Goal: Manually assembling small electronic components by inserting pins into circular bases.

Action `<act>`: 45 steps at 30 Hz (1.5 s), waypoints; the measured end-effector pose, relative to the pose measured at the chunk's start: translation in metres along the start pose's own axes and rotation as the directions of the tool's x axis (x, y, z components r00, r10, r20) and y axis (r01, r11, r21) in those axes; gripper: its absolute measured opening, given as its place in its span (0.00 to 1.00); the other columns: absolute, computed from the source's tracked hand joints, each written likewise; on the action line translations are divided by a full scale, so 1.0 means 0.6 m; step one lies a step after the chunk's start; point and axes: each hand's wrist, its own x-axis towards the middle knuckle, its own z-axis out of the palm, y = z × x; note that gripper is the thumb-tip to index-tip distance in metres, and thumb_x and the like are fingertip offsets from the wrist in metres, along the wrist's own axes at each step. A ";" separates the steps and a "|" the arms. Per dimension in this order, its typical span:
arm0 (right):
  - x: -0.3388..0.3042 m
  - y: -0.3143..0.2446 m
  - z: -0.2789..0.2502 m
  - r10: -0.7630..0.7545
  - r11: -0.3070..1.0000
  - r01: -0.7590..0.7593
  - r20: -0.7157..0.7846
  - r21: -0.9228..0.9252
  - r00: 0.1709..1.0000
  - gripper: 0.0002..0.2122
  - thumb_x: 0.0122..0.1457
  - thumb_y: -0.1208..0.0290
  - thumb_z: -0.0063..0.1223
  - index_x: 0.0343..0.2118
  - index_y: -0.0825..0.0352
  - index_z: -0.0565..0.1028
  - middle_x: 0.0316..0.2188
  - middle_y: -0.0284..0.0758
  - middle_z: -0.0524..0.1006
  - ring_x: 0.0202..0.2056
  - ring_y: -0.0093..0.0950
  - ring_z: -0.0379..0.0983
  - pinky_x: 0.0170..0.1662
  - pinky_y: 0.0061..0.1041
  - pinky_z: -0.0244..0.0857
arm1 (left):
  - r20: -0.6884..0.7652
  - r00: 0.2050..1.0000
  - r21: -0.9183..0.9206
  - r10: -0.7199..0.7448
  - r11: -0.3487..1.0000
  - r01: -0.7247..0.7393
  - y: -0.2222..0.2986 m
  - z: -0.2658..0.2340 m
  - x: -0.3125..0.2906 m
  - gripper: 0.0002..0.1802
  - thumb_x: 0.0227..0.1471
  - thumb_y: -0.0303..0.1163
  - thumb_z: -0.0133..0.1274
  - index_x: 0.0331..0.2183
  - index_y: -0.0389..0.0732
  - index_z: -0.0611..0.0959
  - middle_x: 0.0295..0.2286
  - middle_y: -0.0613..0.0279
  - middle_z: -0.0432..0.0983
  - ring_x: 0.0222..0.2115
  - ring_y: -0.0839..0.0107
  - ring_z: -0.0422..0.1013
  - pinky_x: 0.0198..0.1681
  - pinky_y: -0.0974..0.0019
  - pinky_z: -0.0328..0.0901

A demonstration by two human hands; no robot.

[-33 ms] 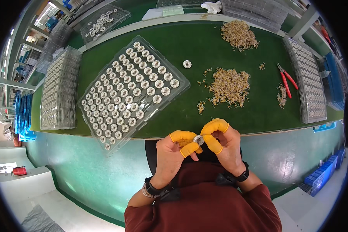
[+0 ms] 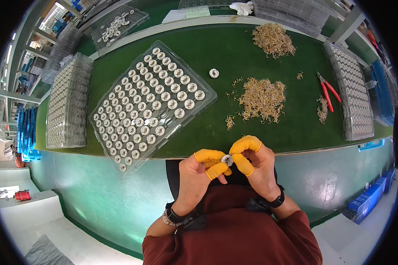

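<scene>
On the green surface (image 2: 216, 48) a clear plastic tray (image 2: 151, 104) lies at a slant, left of the middle. Its round pockets hold many small white round parts, one in each; a few pockets at its near right edge look empty. At the far left a stack of similar clear trays (image 2: 69, 101) stands, also filled with small round parts. A second stack of trays (image 2: 350, 92) lies along the right side. Behind the surface, at the far left, another clear tray (image 2: 119, 24) holds a loose group of white parts.

One single white round part (image 2: 214, 73) lies alone on the surface, just right of the slanted tray. Near the middle right there is a heap of small brass-coloured pieces (image 2: 262, 99), and a second heap (image 2: 273, 39) is farther away. Red-handled pliers (image 2: 327, 90) lie between the near heap and the right stack.

The left hand (image 2: 199, 174) and the right hand (image 2: 255, 165) are together at the near edge of the surface, both with yellow finger covers. They pinch a small round metal part (image 2: 227, 160) between the fingertips. It is too small to tell which way it faces or where its long axis lies.
</scene>
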 end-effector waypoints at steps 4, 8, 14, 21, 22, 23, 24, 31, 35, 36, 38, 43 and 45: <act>-0.002 0.005 0.002 -0.105 0.975 0.093 -0.046 -0.200 0.993 0.06 0.52 0.84 0.56 0.32 0.69 0.72 0.29 0.33 0.73 0.29 0.21 0.72 0.31 0.20 0.68 | -0.003 1.000 -0.020 -0.014 1.000 0.014 0.000 0.000 0.001 0.10 0.51 0.18 0.55 0.38 0.30 0.78 0.31 0.55 0.77 0.28 0.69 0.76 0.25 0.71 0.72; 0.005 0.008 0.007 -0.516 0.642 0.461 0.098 -0.612 0.851 0.12 0.44 0.85 0.61 0.33 0.67 0.73 0.30 0.36 0.75 0.28 0.32 0.72 0.29 0.26 0.68 | -0.002 1.000 -0.013 0.002 1.000 -0.002 -0.003 -0.004 0.002 0.10 0.51 0.18 0.56 0.39 0.30 0.78 0.31 0.55 0.77 0.28 0.70 0.76 0.25 0.72 0.71; 0.008 0.001 -0.003 -0.431 0.708 0.450 0.171 -0.545 0.886 0.13 0.46 0.85 0.60 0.35 0.67 0.73 0.32 0.38 0.74 0.30 0.34 0.73 0.32 0.26 0.68 | -0.022 0.998 0.283 0.059 0.958 -0.050 -0.001 -0.008 0.003 0.10 0.49 0.17 0.56 0.38 0.31 0.79 0.32 0.58 0.77 0.29 0.71 0.76 0.27 0.72 0.72; -0.013 0.018 -0.003 -0.275 0.934 0.247 -0.076 -0.257 0.959 0.12 0.49 0.84 0.59 0.36 0.67 0.71 0.32 0.38 0.74 0.30 0.32 0.73 0.34 0.26 0.68 | 0.043 0.981 0.298 0.187 0.935 -0.191 -0.023 0.005 0.002 0.13 0.49 0.17 0.57 0.39 0.31 0.78 0.34 0.57 0.77 0.31 0.69 0.75 0.31 0.70 0.73; -0.014 0.017 -0.005 -0.304 0.892 0.274 -0.029 -0.360 0.952 0.12 0.49 0.84 0.60 0.36 0.67 0.71 0.32 0.38 0.74 0.30 0.33 0.73 0.34 0.26 0.68 | -0.061 0.994 0.075 0.091 0.993 -0.086 -0.030 0.008 -0.001 0.13 0.49 0.17 0.56 0.40 0.31 0.78 0.34 0.56 0.77 0.31 0.68 0.75 0.31 0.70 0.73; -0.017 0.016 -0.008 -0.322 0.838 0.294 0.019 -0.459 0.947 0.13 0.48 0.84 0.60 0.36 0.67 0.72 0.31 0.38 0.74 0.31 0.33 0.73 0.34 0.26 0.68 | -0.047 0.995 0.069 0.085 0.994 -0.081 -0.036 0.005 -0.002 0.13 0.49 0.17 0.56 0.40 0.31 0.78 0.34 0.56 0.77 0.31 0.68 0.75 0.31 0.70 0.73; -0.017 0.011 -0.010 -0.334 0.805 0.310 0.045 -0.506 0.941 0.13 0.47 0.83 0.62 0.36 0.67 0.73 0.31 0.38 0.75 0.32 0.35 0.73 0.35 0.27 0.68 | -0.029 0.998 0.058 0.056 0.997 -0.054 -0.041 -0.002 -0.002 0.14 0.50 0.17 0.56 0.41 0.31 0.78 0.36 0.55 0.77 0.33 0.67 0.75 0.32 0.68 0.74; -0.016 -0.017 -0.077 -0.331 0.526 0.092 -0.104 -0.845 0.938 0.11 0.45 0.79 0.63 0.33 0.65 0.76 0.28 0.36 0.73 0.29 0.36 0.71 0.31 0.31 0.67 | -0.048 0.998 -0.019 0.049 0.999 -0.050 -0.015 -0.018 0.017 0.13 0.57 0.22 0.49 0.44 0.30 0.76 0.36 0.50 0.77 0.35 0.61 0.76 0.29 0.65 0.74; 0.000 -0.014 -0.080 -0.354 0.371 0.128 -0.012 -0.920 0.935 0.10 0.45 0.75 0.64 0.32 0.65 0.76 0.26 0.35 0.72 0.28 0.35 0.71 0.29 0.32 0.66 | -0.020 0.996 -0.067 0.088 0.994 -0.090 -0.021 -0.016 0.025 0.14 0.57 0.25 0.48 0.46 0.30 0.75 0.36 0.47 0.77 0.36 0.57 0.76 0.30 0.63 0.74; 0.004 -0.012 -0.078 -0.342 0.302 0.140 0.030 -0.943 0.939 0.10 0.45 0.74 0.64 0.31 0.65 0.76 0.26 0.35 0.72 0.28 0.35 0.71 0.29 0.32 0.66 | -0.038 0.996 -0.073 0.079 0.994 -0.081 -0.017 -0.007 0.025 0.15 0.58 0.25 0.47 0.46 0.30 0.74 0.36 0.49 0.76 0.36 0.59 0.76 0.30 0.63 0.73; 0.009 -0.015 -0.075 -0.310 0.241 0.145 0.065 -0.960 0.949 0.10 0.45 0.73 0.64 0.29 0.66 0.75 0.26 0.35 0.72 0.27 0.35 0.71 0.29 0.32 0.67 | -0.016 0.998 -0.088 0.064 0.994 -0.065 -0.015 -0.003 0.025 0.14 0.58 0.25 0.47 0.46 0.31 0.74 0.36 0.50 0.76 0.36 0.59 0.75 0.30 0.63 0.73; 0.015 -0.020 -0.087 -0.298 0.326 0.171 0.070 -0.930 0.952 0.09 0.46 0.76 0.61 0.32 0.66 0.76 0.26 0.36 0.72 0.28 0.36 0.71 0.30 0.33 0.66 | 0.051 0.995 -0.063 0.084 0.995 -0.081 -0.020 -0.009 0.027 0.14 0.59 0.26 0.46 0.46 0.32 0.73 0.35 0.50 0.76 0.34 0.60 0.75 0.29 0.64 0.72; 0.013 -0.026 -0.089 -0.261 0.381 0.101 -0.002 -0.919 0.965 0.10 0.47 0.76 0.61 0.34 0.64 0.76 0.26 0.36 0.72 0.28 0.36 0.71 0.30 0.33 0.66 | 0.018 0.997 -0.049 0.074 0.996 -0.073 -0.018 0.002 0.028 0.14 0.59 0.26 0.46 0.46 0.32 0.73 0.35 0.50 0.76 0.34 0.62 0.75 0.28 0.65 0.72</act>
